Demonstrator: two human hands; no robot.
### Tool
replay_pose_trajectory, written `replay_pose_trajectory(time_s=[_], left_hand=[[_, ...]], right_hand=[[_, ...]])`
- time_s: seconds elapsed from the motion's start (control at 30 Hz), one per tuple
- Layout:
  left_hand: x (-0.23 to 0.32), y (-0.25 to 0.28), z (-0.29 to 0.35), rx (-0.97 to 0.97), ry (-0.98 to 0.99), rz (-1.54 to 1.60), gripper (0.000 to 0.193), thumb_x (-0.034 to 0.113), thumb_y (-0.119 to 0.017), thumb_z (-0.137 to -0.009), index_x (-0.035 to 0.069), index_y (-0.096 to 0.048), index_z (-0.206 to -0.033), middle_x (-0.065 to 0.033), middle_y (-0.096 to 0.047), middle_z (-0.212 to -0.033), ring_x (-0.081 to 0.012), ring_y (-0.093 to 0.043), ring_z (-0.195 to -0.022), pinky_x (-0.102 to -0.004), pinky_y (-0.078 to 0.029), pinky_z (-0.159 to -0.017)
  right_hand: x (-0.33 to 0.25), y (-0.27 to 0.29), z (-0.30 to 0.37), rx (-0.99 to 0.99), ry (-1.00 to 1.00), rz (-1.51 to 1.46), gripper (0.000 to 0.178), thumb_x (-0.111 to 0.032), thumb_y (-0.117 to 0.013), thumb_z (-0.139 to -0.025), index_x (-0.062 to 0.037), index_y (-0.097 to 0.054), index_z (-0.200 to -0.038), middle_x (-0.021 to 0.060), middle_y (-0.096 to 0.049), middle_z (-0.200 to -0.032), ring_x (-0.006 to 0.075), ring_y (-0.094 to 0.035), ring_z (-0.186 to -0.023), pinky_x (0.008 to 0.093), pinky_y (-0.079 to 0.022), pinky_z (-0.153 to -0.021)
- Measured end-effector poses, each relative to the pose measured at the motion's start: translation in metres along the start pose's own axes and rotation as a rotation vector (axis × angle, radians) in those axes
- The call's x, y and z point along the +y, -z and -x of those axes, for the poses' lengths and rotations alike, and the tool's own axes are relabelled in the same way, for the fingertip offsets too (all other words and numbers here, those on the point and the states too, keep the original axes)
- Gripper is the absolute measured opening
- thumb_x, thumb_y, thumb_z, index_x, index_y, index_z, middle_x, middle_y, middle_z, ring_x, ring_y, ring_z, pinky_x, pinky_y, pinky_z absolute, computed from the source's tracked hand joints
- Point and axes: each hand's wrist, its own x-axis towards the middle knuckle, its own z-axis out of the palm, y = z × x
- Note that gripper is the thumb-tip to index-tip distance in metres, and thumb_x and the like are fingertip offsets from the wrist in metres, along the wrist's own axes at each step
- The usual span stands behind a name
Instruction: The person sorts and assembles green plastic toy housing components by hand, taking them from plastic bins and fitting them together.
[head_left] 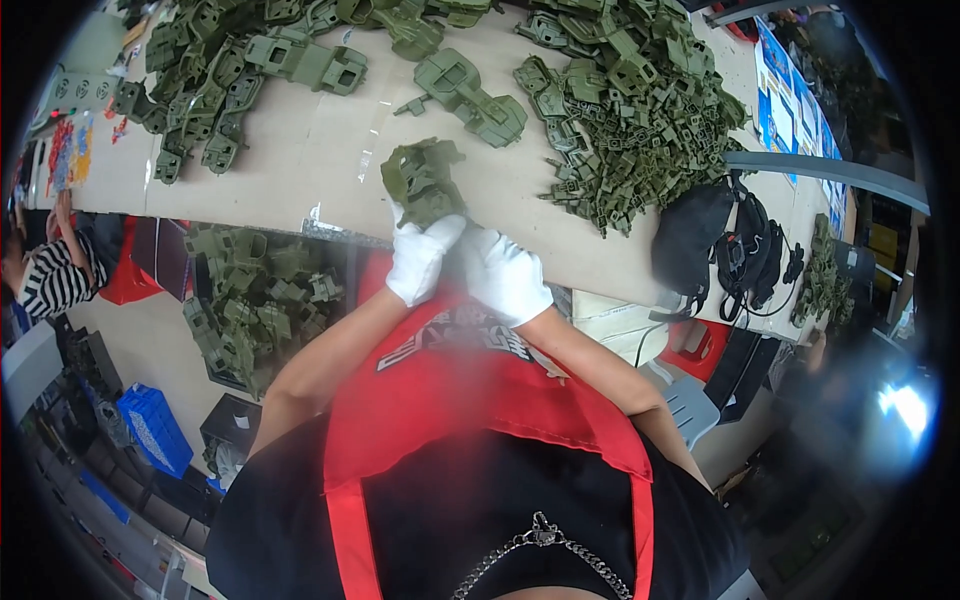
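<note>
Both my hands wear white gloves and meet in front of my chest at the table's near edge. My left hand [420, 262] is closed around the lower end of an olive-green plastic toy vehicle body [424, 178], which is raised with its hollow, cut-out side partly showing. My right hand [506, 277] is against the left one, just below and right of that body. Its fingers are curled and pressed together; blur hides whatever is between them. Beyond the held piece, another green vehicle body [470, 97] lies on the table [330, 170].
Green vehicle bodies [205, 90] are heaped at the far left, with a pile of small green parts [640, 130] at the right. A black bag [725, 245] sits on the right edge. A bin of green parts [262, 300] stands below left. Another person [62, 265] works at far left.
</note>
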Motion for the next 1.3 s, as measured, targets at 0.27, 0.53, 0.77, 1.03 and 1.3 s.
replay_pose_trajectory(time_s=[0.27,0.53,0.77,1.03,1.3], left_hand=[[0.021,0.005,-0.013,-0.066,0.029,0.275,0.032,0.006,-0.065,-0.08,0.003,-0.06,-0.111,-0.0096,-0.064,-0.1,-0.018,-0.061,-0.093,-0.0304,-0.05,-0.08],[0.046,0.008,-0.033,-0.167,0.027,0.5,0.042,0.013,-0.063,-0.087,0.008,-0.049,-0.126,-0.0087,-0.06,-0.11,-0.023,-0.063,-0.092,-0.041,-0.056,-0.079],[0.047,0.009,-0.034,-0.172,-0.027,0.556,0.049,0.029,-0.068,-0.087,0.012,-0.046,-0.126,-0.0059,-0.058,-0.111,-0.0229,-0.061,-0.096,-0.042,-0.055,-0.079],[0.043,0.014,-0.034,-0.108,0.029,0.503,0.044,0.038,-0.062,-0.09,0.011,-0.048,-0.124,-0.0082,-0.059,-0.104,-0.0242,-0.062,-0.091,-0.0424,-0.055,-0.077],[0.04,0.0,-0.029,-0.282,0.058,0.476,0.079,0.071,-0.05,-0.08,0.01,-0.046,-0.129,-0.0086,-0.059,-0.108,-0.0233,-0.061,-0.094,-0.0426,-0.053,-0.083]], right_hand=[[0.009,-0.001,-0.024,-0.075,-0.203,-0.31,0.026,-0.03,-0.064,-0.085,-0.0042,-0.063,-0.09,0.0185,-0.067,-0.086,0.0356,-0.065,-0.074,0.0422,-0.053,-0.066],[0.141,0.031,-0.141,0.026,-0.584,0.187,0.054,-0.046,-0.071,-0.073,-0.0064,-0.067,-0.11,0.0167,-0.067,-0.105,0.0306,-0.065,-0.095,0.0385,-0.051,-0.082],[0.131,0.027,-0.108,0.009,-0.414,0.431,0.016,-0.018,-0.061,-0.076,-0.003,-0.064,-0.079,0.0157,-0.068,-0.074,0.0318,-0.068,-0.069,0.0408,-0.055,-0.064],[0.086,0.033,-0.079,-0.179,-0.689,0.068,0.042,-0.043,-0.062,-0.081,-0.0106,-0.07,-0.106,0.0228,-0.066,-0.1,0.0377,-0.064,-0.093,0.0406,-0.051,-0.083],[0.154,-0.002,-0.096,-0.027,-0.437,-0.16,0.057,-0.039,-0.071,-0.076,-0.0135,-0.059,-0.125,0.0183,-0.063,-0.115,0.0334,-0.061,-0.102,0.0373,-0.047,-0.091]])
